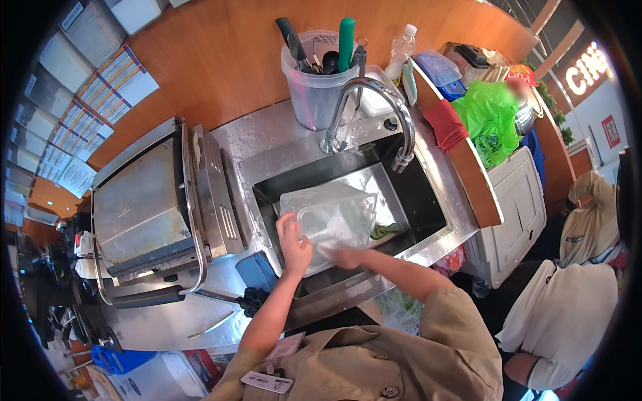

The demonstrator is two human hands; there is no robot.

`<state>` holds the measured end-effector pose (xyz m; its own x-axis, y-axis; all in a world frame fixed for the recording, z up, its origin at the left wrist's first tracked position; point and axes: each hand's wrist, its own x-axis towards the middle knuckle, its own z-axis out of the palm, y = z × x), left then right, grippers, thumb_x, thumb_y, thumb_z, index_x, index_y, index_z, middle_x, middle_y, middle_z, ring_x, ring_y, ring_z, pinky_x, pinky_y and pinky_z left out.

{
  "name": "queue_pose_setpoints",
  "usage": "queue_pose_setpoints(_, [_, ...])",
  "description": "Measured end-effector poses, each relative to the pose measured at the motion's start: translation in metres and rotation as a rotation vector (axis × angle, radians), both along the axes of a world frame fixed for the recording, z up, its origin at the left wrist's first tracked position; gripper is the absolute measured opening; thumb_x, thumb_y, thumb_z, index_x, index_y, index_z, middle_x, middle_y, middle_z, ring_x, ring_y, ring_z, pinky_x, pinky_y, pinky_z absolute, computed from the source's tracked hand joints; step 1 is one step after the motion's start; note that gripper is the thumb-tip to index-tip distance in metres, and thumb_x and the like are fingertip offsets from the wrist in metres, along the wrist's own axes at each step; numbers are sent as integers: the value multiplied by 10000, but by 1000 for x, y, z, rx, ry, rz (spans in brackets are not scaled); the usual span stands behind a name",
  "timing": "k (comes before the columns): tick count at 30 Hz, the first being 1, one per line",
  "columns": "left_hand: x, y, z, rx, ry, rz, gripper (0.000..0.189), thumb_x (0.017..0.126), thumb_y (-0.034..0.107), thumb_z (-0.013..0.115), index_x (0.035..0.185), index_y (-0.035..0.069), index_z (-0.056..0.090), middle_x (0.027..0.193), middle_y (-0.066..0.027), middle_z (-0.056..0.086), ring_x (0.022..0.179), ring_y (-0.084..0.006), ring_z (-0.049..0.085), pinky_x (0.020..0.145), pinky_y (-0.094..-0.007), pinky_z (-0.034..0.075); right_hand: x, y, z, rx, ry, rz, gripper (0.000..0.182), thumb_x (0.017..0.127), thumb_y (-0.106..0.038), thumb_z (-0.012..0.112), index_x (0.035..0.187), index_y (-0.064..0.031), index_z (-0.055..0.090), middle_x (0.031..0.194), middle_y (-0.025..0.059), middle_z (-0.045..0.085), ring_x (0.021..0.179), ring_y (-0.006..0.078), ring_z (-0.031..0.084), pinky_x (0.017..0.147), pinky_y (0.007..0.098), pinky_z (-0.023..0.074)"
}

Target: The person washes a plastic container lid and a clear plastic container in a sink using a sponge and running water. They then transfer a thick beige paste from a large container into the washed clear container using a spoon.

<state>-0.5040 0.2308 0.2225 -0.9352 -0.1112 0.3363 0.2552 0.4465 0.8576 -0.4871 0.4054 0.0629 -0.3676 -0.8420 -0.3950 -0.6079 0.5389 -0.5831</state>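
A transparent plastic food container (333,215) lies tilted in the stainless-steel sink (436,213). My left hand (293,245) grips its near left rim, thumb up. At the container's mouth, my right hand (346,255) is blurred by motion and holds a pale pad (328,246), perhaps a sponge or cloth. Whether the pad touches the plastic is too blurred to tell. A dark green cloth (385,230) rests in the basin, right of the container. Above the basin arches a chrome faucet (398,100), with no water seen running from it.
Left of the sink stands a contact grill (143,200). A utensil bucket (318,95) and a plastic bottle (403,45) are behind the faucet. A red cloth (445,124) hangs over the right partition. Beyond lie a green bag (486,120), a white lidded bin (511,215) and another person (562,316).
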Motion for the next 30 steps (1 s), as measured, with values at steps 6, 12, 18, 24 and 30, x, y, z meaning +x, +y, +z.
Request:
queue_pose_setpoints(6, [-12, 3, 13, -14, -38, -74, 279, 534, -119, 395, 797, -25, 402, 1063, -159, 403, 924, -310, 424, 771, -299, 365, -39, 17, 86, 80, 860, -352, 256, 771, -121, 433, 985, -82, 567, 948, 108, 570, 974, 241, 496, 817, 327, 383])
queue_pose_setpoints(12, [-14, 12, 9, -129, -26, -190, 280, 525, -121, 394, 785, -16, 401, 1045, -166, 408, 926, -320, 443, 780, -299, 370, -75, 11, 28, 206, 650, -610, 279, 785, -141, 413, 1010, -39, 544, 1018, 131, 527, 1072, 257, 416, 887, 365, 352])
queue_pose_setpoints(18, [-4, 2, 2, 23, -41, -19, 231, 516, -109, 409, 710, 7, 360, 981, -189, 444, 939, -346, 442, 779, -317, 369, -60, 1, 11, 293, 924, -273, 246, 775, -159, 420, 905, -43, 594, 1033, 112, 546, 1122, 240, 379, 898, 345, 345])
queue_pose_setpoints(24, [-3, 12, 3, 62, -48, -5, 209, 528, -101, 421, 690, 14, 356, 966, -178, 452, 905, -335, 455, 748, -301, 376, -33, 4, -5, 408, 433, -297, 222, 745, -190, 460, 823, -68, 628, 998, 97, 564, 1052, 236, 425, 876, 368, 338])
queue_pose_setpoints(30, [5, 6, -9, 59, -8, 27, 201, 541, -90, 437, 702, 12, 371, 982, -174, 455, 886, -324, 466, 688, -306, 393, -9, -23, -12, 456, 235, -381, 371, 738, -324, 473, 940, -34, 585, 1043, 155, 538, 1051, 262, 444, 876, 413, 313])
